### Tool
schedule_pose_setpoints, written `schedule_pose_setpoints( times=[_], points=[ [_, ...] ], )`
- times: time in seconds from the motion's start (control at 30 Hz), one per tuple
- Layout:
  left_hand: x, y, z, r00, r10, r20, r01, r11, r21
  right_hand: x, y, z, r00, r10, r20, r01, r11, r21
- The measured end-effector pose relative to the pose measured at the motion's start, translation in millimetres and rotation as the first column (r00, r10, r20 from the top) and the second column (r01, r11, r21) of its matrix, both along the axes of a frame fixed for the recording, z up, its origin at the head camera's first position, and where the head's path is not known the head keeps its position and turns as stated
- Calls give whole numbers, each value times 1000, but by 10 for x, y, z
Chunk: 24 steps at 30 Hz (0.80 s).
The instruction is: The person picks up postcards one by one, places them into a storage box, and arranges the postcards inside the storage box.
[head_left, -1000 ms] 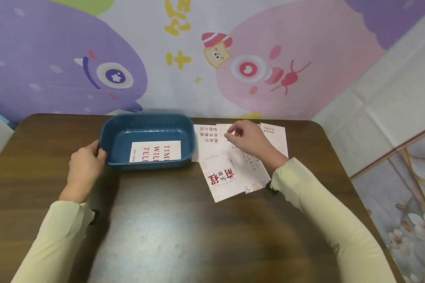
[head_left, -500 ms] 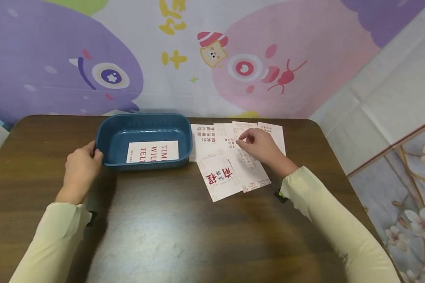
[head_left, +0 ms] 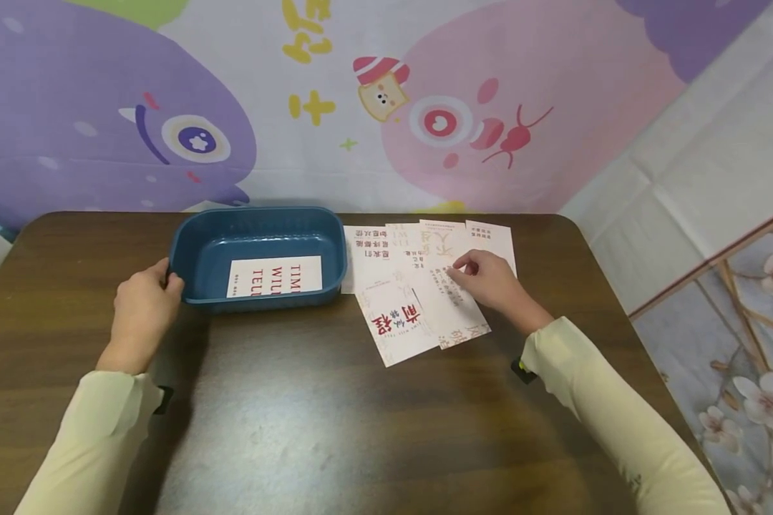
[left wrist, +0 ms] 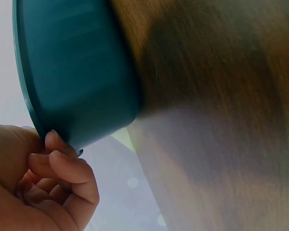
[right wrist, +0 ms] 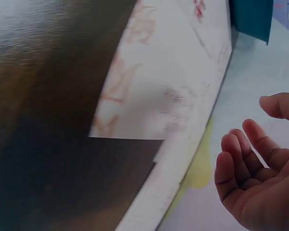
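My left hand (head_left: pixel 143 311) pinches the left rim of a blue plastic basin (head_left: pixel 264 302) on the table. In the left wrist view its fingers (left wrist: pixel 70 168) curl at the basin's corner. Inside the basin leans a white card (head_left: pixel 248 269) with red English lettering. To the right, my right hand (head_left: pixel 494 286) is poised over several overlapping printed cards. The right wrist view shows its thumb apart from the loosely bent fingers (right wrist: pixel 233 149), nothing between them. Nearest to it is a card with pale brown characters (head_left: pixel 460 322); left of that lies one with bold red characters (head_left: pixel 396 336).
Another card (head_left: pixel 494 239) lies at the right end of the spread. One card (head_left: pixel 357 272) sits tight against the basin's right side. The brown wooden table (head_left: pixel 283 429) ends at a wall cloth (head_left: pixel 315 172) with cartoon figures, close behind the basin and cards.
My right hand has moved right and toward me over the cards, uncovering more of their print. My left hand stays on the basin's rim.
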State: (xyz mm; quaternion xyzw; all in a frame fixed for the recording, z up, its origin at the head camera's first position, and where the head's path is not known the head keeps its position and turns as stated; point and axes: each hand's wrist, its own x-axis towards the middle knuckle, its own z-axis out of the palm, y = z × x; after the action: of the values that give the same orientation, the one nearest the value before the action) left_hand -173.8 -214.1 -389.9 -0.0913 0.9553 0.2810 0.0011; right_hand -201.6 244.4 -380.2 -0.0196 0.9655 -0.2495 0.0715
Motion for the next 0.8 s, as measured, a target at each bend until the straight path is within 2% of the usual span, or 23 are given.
schedule_pose_setpoints(
  times=[0.33, 0.57, 0.8],
  points=[
    [-11, -14, -23, 1000, -2, -18, 1, 1000, -16, 51, 185, -241, 991, -97, 95, 94, 995, 41],
    [-18, -19, -31, 1000, -1, -4, 1, 1000, -17, 68, 217, -292, 964, -171, 205, 162, 985, 63],
    [-10, -11, -14, 1000, 2, -1, -2, 1000, -16, 69, 215, -352, 959, -198, 201, 186, 980, 78]
  ],
)
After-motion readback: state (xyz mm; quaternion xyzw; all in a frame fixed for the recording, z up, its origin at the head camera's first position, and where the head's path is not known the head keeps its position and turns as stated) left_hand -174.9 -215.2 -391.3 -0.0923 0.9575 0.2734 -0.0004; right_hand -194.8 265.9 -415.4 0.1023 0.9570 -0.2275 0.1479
